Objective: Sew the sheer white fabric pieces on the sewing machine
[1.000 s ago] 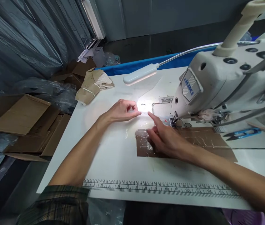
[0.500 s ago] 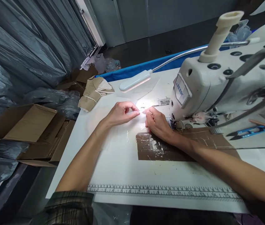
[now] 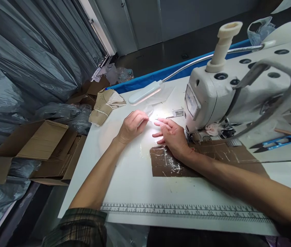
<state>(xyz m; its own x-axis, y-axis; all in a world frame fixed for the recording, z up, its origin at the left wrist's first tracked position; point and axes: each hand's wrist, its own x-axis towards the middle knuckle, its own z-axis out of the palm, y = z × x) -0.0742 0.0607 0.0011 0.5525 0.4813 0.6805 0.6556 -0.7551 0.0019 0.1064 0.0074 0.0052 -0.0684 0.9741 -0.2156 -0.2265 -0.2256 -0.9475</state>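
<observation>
Cardboard box point(image 3: 42, 140), open, beside your table point(image 3: 125, 185). Your left hand point(image 3: 132, 127): thumb and fingertips pinched together on a pale strip point(image 3: 151, 120), partly lost in glare beneath the lamp point(image 3: 145, 92). Your right hand point(image 3: 175, 138): thumb and forefinger close together at the strip, other fingers spread; grip unclear. Sewing machine point(image 3: 212, 92), just beyond. Blue snips point(image 3: 276, 142), lying far right.

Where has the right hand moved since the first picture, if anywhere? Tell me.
Yes: judged against the brown sheet, the right hand has moved forward and now appears mostly beyond the sheet's far edge.
</observation>
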